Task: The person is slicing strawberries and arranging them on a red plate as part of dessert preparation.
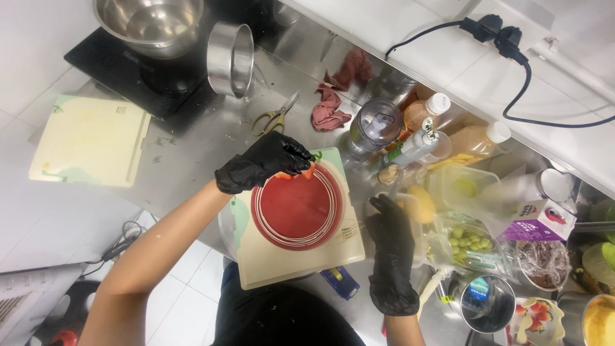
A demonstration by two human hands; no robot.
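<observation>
While the left hand [262, 163], in a black glove, pinches a small orange-red piece [308, 172] between its fingertips at the rim of the red plate [298, 208], the right hand [391, 240] rests beside the cutting board [291, 266] with fingers loosely curled, holding nothing. Because the board overhangs the counter edge, I judge 1 firm press could tip the plate off.
</observation>
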